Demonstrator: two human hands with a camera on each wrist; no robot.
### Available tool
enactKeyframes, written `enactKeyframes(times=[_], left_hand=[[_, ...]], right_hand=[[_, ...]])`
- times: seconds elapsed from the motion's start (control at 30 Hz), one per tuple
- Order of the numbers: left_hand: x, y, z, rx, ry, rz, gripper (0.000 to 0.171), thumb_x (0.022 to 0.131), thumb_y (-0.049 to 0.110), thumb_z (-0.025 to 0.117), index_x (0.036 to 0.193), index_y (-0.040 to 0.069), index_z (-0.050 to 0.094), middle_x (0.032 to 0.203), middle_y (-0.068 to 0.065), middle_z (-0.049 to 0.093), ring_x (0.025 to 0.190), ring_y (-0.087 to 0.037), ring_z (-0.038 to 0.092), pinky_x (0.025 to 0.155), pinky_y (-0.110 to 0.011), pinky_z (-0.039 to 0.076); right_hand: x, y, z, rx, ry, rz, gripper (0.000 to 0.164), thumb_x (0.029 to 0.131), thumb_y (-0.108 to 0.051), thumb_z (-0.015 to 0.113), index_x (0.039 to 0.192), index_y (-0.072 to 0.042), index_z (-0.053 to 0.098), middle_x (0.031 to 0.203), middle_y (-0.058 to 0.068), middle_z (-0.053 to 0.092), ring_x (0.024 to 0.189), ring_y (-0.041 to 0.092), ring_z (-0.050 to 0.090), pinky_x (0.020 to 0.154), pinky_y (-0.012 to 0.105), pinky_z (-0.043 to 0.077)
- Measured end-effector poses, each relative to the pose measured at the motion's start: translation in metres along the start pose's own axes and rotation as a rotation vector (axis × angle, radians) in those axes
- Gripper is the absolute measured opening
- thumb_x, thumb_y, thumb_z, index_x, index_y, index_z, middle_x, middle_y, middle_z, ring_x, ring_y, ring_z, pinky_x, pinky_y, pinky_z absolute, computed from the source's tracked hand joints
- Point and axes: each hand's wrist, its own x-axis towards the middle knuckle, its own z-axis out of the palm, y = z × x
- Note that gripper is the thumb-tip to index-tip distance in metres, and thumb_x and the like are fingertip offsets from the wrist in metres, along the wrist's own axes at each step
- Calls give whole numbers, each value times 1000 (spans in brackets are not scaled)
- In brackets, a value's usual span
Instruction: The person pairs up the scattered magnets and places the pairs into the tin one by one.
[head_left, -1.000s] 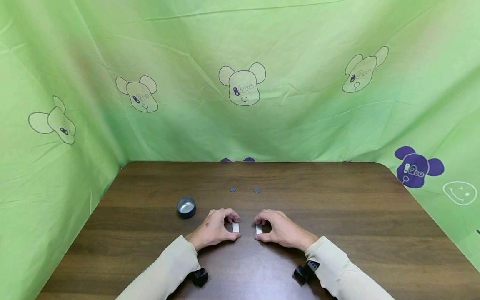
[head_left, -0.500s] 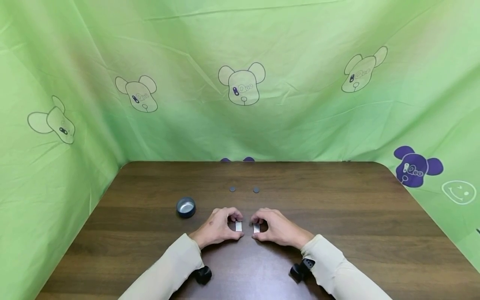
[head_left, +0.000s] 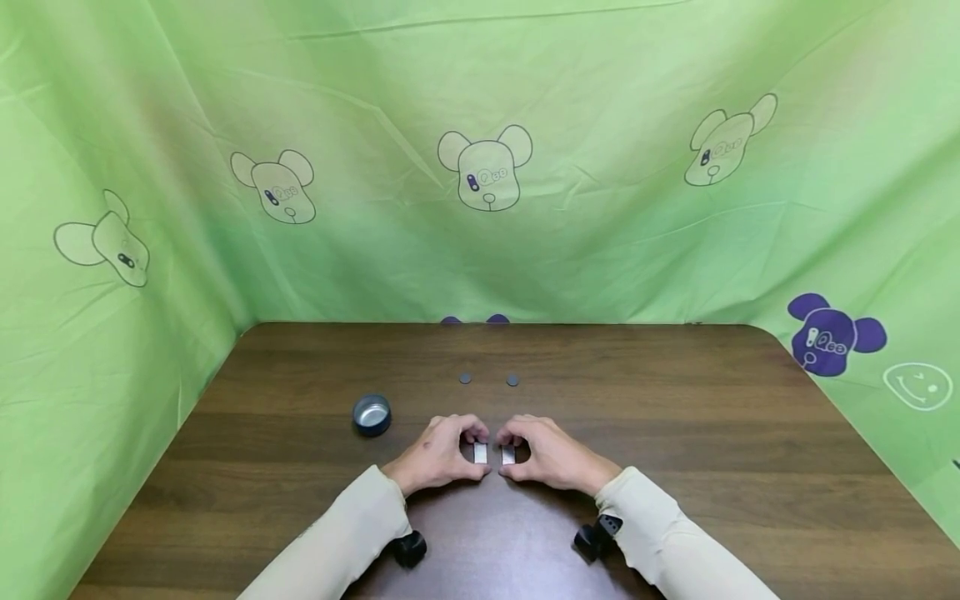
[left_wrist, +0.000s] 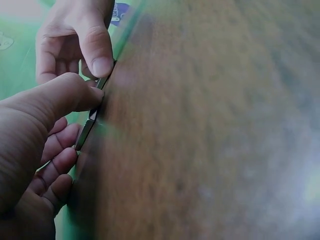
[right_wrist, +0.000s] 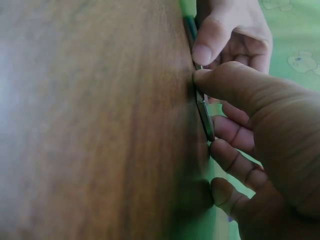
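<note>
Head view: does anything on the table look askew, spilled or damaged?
Nothing stands out. The dark bowl sits upright, two gray discs lie apart, and the left hand and right hand each hold a flat pale piece, a gap between the pieces. Fine damage is too small to tell.

On table: bowl left of, slightly behind left hand; left piece therein, right piece in right hand; left disc, right disc behind both.

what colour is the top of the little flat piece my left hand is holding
The flat piece looks whitish on top, clearest in the head view.
</note>
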Motion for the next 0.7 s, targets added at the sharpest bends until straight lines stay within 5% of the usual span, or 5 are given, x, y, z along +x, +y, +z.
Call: enactKeyframes(times=[0.7], left_hand=[[3, 4, 4, -12, -15, 8, 34, 70, 13, 86, 99, 13, 69, 89, 5, 64, 82, -7, 58, 77, -22, 50]], right_hand=[[3, 2, 1, 16, -15, -22, 26, 80, -16, 81, 100, -9, 68, 94, -2, 64, 86, 12, 59, 76, 27, 53]])
